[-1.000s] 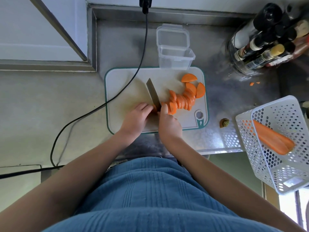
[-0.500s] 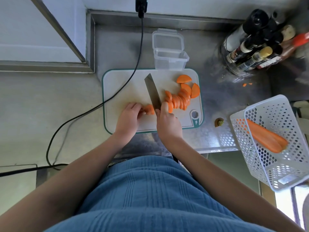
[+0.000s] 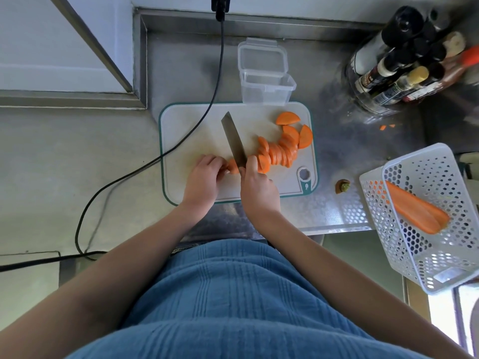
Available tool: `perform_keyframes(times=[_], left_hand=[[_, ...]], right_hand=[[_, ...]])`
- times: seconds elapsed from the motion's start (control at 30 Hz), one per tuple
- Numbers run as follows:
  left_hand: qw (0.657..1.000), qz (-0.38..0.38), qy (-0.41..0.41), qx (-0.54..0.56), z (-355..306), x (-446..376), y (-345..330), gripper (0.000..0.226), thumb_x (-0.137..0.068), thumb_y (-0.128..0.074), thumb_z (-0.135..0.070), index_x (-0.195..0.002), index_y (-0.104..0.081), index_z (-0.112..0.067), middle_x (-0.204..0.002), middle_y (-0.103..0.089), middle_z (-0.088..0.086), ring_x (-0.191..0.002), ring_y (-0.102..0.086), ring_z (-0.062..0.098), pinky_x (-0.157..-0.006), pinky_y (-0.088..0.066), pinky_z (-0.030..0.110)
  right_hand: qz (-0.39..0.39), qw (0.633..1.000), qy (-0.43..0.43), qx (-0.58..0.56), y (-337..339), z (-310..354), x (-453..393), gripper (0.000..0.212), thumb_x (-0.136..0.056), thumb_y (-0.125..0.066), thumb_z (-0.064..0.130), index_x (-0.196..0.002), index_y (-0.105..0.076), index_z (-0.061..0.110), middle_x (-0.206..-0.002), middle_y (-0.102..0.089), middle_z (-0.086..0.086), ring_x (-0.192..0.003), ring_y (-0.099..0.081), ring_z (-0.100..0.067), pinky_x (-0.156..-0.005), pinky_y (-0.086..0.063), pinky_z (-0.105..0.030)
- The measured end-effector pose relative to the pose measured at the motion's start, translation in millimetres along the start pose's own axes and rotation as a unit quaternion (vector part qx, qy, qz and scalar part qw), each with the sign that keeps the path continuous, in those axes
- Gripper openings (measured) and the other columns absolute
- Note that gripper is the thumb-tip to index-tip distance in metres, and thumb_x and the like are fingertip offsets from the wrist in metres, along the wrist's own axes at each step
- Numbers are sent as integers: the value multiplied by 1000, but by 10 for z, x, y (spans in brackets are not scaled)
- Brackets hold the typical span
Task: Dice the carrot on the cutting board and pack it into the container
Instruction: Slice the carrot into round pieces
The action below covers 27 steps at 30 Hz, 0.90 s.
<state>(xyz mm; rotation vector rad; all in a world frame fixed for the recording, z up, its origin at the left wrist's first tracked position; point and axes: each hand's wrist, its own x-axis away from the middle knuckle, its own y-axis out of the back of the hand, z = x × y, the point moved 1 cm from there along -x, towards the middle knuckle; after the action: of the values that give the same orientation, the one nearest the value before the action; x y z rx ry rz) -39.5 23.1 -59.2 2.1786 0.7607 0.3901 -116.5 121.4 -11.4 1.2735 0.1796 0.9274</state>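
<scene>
Your left hand point(image 3: 203, 181) pinches the short uncut carrot stub point(image 3: 233, 167) with curled fingertips, near the front-middle of the cutting board point(image 3: 197, 133). Your right hand point(image 3: 259, 187) is wrapped round the knife handle, forefinger up by the blade; the handle itself is hidden. Knife blade point(image 3: 234, 141) sits between both hands, right against the stub, tip pointing away and slightly left. The stub's long axis runs left-right, across the blade, so the next cut looks like another slice off its right end. Left fingertips are very close to the edge, mind that.

Right of the blade, touching your right hand, the row of half-moon carrot slices point(image 3: 280, 151) curves away toward the board's far-right corner. Still slices, not dice, so the job looks early.

Further out: a carrot top point(image 3: 342, 186) lies on the steel counter, and a white perforated basket point(image 3: 427, 177) holds a carrot half point(image 3: 414, 211). The black cable point(image 3: 181, 146) crosses the board's far-left corner. The clear container point(image 3: 264, 86), lid open, empty, touches the board's far edge. Bottles point(image 3: 404, 63) stand far right.
</scene>
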Motion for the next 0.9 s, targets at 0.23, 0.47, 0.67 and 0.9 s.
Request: perform_keyframes(times=[0.23, 0.47, 0.67, 0.9], left_hand=[[1000, -4, 8, 3, 1, 0, -7, 7, -80, -63, 2, -84, -66, -3, -83, -62, 10, -83, -55, 29, -69, -47, 39], [1000, 8, -2, -3, -3, -7, 14, 18, -75, -61, 9, -87, -66, -5, -84, -63, 10, -84, -54, 29, -69, -48, 39], [1000, 5, -10, 1, 4, -24, 20, 7, -81, -63, 2, -85, -65, -3, -82, -63, 12, -83, -55, 31, -68, -49, 40], [1000, 9, -9, -8, -13, -16, 32, 9, -78, -68, -1, -86, -64, -2, -84, -62, 12, -83, -56, 32, -70, -49, 42]], right_hand=[[38, 999, -27, 18, -34, 43, -11, 24, -98, -35, 1, -119, -29, 10, -89, -65, -17, -77, -64, -38, -61, -46, -40], [64, 997, -32, 37, -79, 88, -85, 32, -95, -35, -3, -124, -28, 10, -88, -62, -16, -75, -63, -34, -61, -45, -38], [47, 998, -29, -9, -62, 28, -133, 15, -102, -34, 15, -116, -32, 11, -84, -59, -15, -75, -62, -36, -63, -48, -41], [67, 997, -20, 32, -20, -238, 6, 19, -103, -34, 20, -120, -29, 13, -84, -65, -16, -76, -64, -36, -64, -50, -40]])
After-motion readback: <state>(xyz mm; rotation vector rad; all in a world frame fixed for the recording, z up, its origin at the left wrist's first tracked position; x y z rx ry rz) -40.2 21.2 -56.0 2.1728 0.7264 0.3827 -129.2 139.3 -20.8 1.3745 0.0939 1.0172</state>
